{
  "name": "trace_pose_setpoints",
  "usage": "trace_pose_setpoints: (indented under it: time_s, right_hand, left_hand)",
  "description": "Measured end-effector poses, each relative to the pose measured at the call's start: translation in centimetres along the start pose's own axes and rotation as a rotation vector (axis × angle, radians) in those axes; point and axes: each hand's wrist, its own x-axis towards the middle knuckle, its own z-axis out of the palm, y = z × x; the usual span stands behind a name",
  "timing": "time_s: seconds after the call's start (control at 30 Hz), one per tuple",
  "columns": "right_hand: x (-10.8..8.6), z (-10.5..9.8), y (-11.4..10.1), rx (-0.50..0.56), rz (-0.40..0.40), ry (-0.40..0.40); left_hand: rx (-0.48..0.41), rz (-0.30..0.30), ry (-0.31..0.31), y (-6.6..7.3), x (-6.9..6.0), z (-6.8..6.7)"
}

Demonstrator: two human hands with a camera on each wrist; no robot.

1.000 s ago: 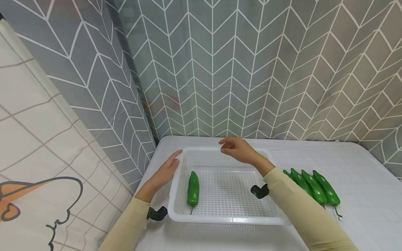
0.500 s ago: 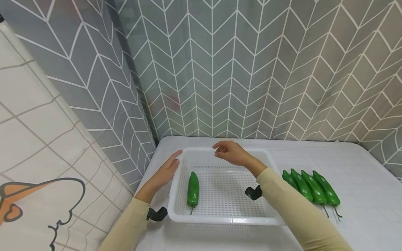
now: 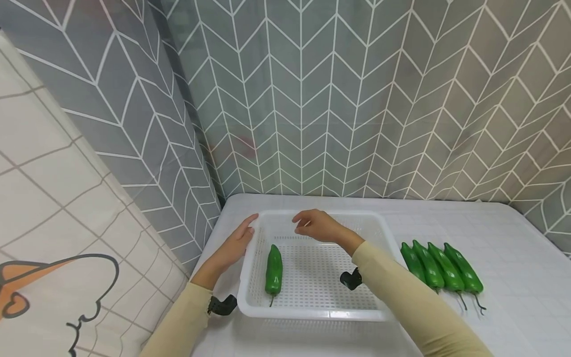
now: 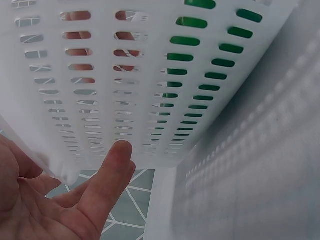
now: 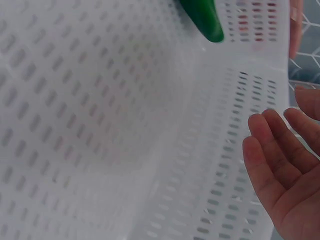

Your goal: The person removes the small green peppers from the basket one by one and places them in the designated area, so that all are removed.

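Observation:
A white perforated plastic basket stands on the table, with one long green pepper lying lengthwise near its left wall, stem toward me. My left hand rests against the basket's left side near the far corner. In the left wrist view, the left fingers lie fairly straight along the outer wall. Over the far part of the basket hovers my right hand, fingers loosely bent. The right wrist view shows its fingers holding nothing, with the pepper's tip beyond them.
Several green peppers lie side by side on the white-covered table, right of the basket. A grey patterned curtain hangs behind the table. White checked cloth runs along the left.
My right hand has drifted left and slightly toward me over the basket's far side. The left hand, the basket and the peppers stay where they were.

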Motion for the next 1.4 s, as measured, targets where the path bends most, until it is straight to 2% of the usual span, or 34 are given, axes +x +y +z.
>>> trace_pose_setpoints:
  time_s: [0.47, 0.8, 0.93, 1.17, 1.4]
  right_hand:
    - [0.7, 1.4, -0.2, -0.038, 0.020, -0.065]
    - [1.1, 2.9, -0.7, -0.082, 0.053, -0.111]
    - [1.3, 3.4, -0.9, -0.072, 0.053, -0.127]
    - [1.7, 4.3, -1.5, 0.008, 0.070, -0.180]
    - [1.9, 5.2, -1.8, -0.016, 0.109, -0.185]
  left_hand:
    - [-0.009, 0.011, -0.018, 0.2, 0.0, -0.2]
    - [-0.009, 0.002, -0.004, -0.1, 0.1, -0.1]
    - [-0.004, 0.000, -0.004, 0.0, 0.1, -0.1]
    - [0.004, -0.013, 0.007, 0.0, 0.1, -0.1]
    - [-0.014, -0.019, -0.015, 0.0, 0.1, -0.1]
